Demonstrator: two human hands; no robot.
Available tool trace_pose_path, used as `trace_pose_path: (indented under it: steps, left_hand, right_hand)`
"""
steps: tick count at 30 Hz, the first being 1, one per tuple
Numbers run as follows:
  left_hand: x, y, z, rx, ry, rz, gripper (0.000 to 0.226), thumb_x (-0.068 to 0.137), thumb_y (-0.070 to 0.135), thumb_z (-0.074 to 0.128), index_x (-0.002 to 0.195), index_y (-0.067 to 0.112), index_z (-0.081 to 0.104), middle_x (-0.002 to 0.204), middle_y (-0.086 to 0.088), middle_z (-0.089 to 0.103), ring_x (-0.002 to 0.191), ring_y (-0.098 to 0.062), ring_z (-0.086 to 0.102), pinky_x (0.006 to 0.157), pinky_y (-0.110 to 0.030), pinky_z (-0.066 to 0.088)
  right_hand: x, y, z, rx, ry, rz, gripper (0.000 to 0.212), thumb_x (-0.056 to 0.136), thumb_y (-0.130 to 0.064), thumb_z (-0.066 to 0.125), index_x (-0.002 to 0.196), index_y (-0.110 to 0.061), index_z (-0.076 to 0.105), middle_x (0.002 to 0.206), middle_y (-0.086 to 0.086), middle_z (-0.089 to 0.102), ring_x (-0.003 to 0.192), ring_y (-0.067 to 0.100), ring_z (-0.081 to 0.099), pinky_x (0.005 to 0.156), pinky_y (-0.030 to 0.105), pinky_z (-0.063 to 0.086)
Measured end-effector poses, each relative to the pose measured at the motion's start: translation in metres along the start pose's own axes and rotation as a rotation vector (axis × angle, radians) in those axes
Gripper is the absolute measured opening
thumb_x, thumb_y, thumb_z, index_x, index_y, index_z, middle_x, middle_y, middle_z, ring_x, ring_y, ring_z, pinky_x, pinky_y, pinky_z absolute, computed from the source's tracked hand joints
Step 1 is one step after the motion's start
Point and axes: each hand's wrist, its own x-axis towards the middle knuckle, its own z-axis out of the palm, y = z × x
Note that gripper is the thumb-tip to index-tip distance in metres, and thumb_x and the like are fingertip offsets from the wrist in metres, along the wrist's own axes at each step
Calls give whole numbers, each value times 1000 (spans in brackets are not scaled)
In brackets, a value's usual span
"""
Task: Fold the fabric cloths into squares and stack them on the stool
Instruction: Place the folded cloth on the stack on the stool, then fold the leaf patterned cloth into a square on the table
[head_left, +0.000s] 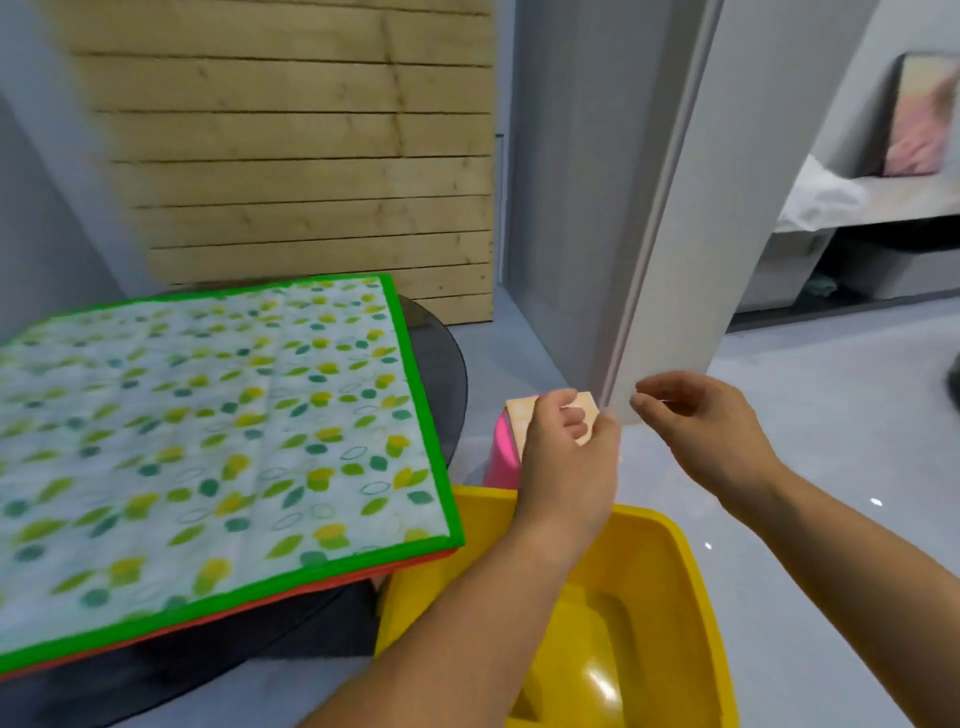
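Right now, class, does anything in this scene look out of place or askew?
The leaf-print mat with green edging sits askew on the round dark table, its near corner jutting past the rim toward the yellow tub. Nothing looks spilled or damaged.

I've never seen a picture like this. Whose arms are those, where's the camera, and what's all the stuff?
No machine here, just a person. The camera sits on their head, looking down at their own left hand and right hand. Behind the left hand a folded peach cloth lies on a pink stool; I can't tell whether the fingers grip it. The right hand shows nothing held. A leafy green-edged mat lies on a dark round table, and a yellow tub sits below the arms.
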Motion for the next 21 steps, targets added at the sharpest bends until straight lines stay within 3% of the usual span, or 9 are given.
trace_pose_path:
  steps: [5, 9, 11, 14, 16, 18, 21]
  left_hand:
    - [-39, 60, -88, 93, 73, 238, 34, 97, 27, 62, 129, 27, 52, 122, 8, 58, 111, -3, 58, 93, -21, 47]
    - [-59, 64, -189, 360, 87, 298, 32, 97, 29, 62, 128, 28, 54, 120, 13, 56, 112, -1, 56, 95, -25, 48]
    - [-70, 56, -245, 534, 65, 277, 30, 96, 32, 62, 125, 29, 55, 121, 13, 56, 113, -2, 56, 98, -29, 49]
    - [-82, 40, -319, 852, 15, 208, 31, 94, 37, 65, 124, 30, 58, 123, 15, 57, 117, -2, 55, 101, -25, 45]
    - [-91, 32, -357, 1049, -55, 190, 33, 92, 45, 63, 123, 33, 60, 124, 16, 55, 117, -1, 53, 103, -24, 42]
    - [-99, 24, -385, 1157, -114, 225, 41, 86, 59, 55, 119, 36, 61, 121, 19, 56, 114, 0, 53, 103, -27, 42]
    - [-106, 10, -411, 1214, -185, 275, 47, 84, 67, 50, 118, 38, 63, 127, 23, 56, 121, 1, 49, 108, -30, 39]
  right_hand:
    - [-43, -92, -15, -11, -99, -159, 16, 93, -26, 66, 106, -19, 71, 98, -6, 71, 90, 3, 64, 73, 17, 46]
    - [-71, -148, 6, -51, -257, -286, 9, 92, -26, 67, 100, -26, 70, 94, -15, 70, 86, -1, 65, 71, 9, 47]
    - [-89, -175, 28, -84, -389, -345, 8, 90, -27, 68, 98, -27, 70, 92, -16, 70, 85, -5, 65, 74, 12, 52]
    - [-109, -202, 72, -205, -567, -454, 16, 90, -35, 68, 105, -30, 69, 100, -18, 69, 92, -5, 63, 83, 20, 54]
    - [-119, -213, 102, -301, -645, -544, 22, 90, -39, 67, 111, -31, 67, 108, -20, 65, 96, -4, 60, 85, 15, 50]
    - [-126, -219, 129, -352, -694, -602, 27, 90, -41, 67, 115, -31, 66, 116, -19, 63, 99, -5, 55, 84, 9, 43]
    - [-131, -217, 163, -333, -734, -597, 30, 84, -45, 71, 111, -33, 68, 123, -16, 61, 110, -1, 52, 96, 19, 42]
